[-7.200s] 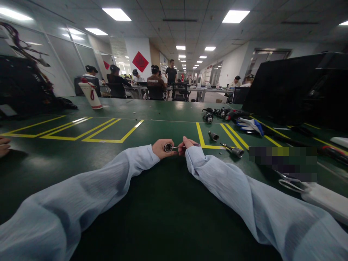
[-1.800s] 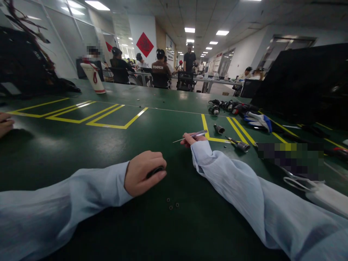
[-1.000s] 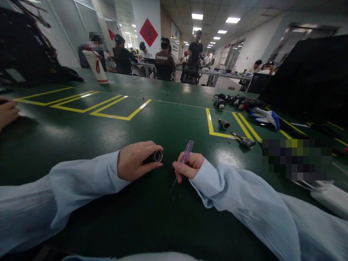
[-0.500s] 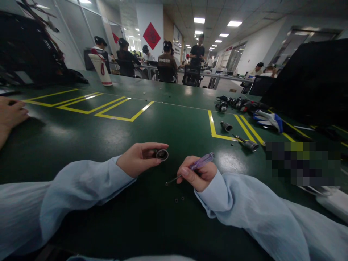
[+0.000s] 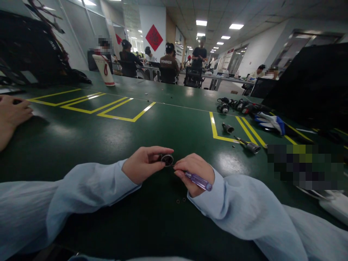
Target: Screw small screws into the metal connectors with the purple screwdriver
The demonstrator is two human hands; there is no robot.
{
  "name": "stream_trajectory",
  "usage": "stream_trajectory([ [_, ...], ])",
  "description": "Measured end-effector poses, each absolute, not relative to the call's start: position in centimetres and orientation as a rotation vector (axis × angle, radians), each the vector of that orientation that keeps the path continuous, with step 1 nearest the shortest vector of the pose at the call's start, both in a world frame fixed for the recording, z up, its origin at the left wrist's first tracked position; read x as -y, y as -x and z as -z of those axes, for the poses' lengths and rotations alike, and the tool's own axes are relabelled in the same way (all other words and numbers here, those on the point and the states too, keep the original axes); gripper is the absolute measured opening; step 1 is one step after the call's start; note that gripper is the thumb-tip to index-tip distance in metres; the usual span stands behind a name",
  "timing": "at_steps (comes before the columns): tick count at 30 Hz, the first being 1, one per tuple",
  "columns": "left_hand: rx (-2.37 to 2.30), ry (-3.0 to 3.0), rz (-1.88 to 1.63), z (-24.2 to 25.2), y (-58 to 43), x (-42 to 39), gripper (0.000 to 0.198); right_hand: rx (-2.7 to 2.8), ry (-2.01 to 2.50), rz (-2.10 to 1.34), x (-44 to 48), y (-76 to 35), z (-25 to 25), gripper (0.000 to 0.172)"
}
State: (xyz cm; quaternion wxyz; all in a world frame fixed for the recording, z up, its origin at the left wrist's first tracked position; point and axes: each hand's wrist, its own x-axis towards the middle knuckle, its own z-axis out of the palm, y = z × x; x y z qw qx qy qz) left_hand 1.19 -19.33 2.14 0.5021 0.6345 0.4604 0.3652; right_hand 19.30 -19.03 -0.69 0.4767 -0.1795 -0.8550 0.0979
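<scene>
My left hand [image 5: 144,165] is closed round a small black cylinder with a metal rim [image 5: 166,159], its open end turned toward my right hand. My right hand [image 5: 194,170] grips a purple-handled screwdriver [image 5: 198,180], and its tip meets the cylinder's opening. Both hands rest low on the green table [image 5: 114,134]. Two or three tiny black screws or washers [image 5: 181,200] lie on the table just in front of my right wrist.
Similar cylinders [image 5: 227,127] and tools [image 5: 248,145] lie on yellow floor-style markings at the right, beside a blue-white glove [image 5: 269,121] and a black case [image 5: 312,87]. Another person's hand [image 5: 12,116] rests at the left edge. A paper cup [image 5: 104,70] stands far left. People sit beyond.
My left hand lifted the cylinder and turned its open end toward the right. My right hand swung the screwdriver round and brought its tip to the cylinder's opening.
</scene>
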Motion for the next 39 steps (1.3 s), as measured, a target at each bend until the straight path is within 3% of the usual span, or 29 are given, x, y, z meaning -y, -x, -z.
stream_trajectory([
  [19,-1.213,-1.638,-0.974,-1.4,-1.7,19.2,0.024,2.152,0.434,-0.029,19.3,-19.0,0.6,0.011],
  [23,-1.248,-1.634,-0.947,-1.3,-1.7,19.2,0.023,2.121,0.512,-0.215,20.0,-19.4,-0.2,0.012],
  [30,-1.155,-1.639,-0.979,-0.9,-1.5,19.0,0.022,1.877,0.719,-1.057,20.7,-20.5,-0.9,0.029],
  [39,-1.099,-1.685,-0.947,-0.9,-1.4,19.0,0.024,2.021,0.512,-0.77,20.3,-20.3,-0.1,0.022],
])
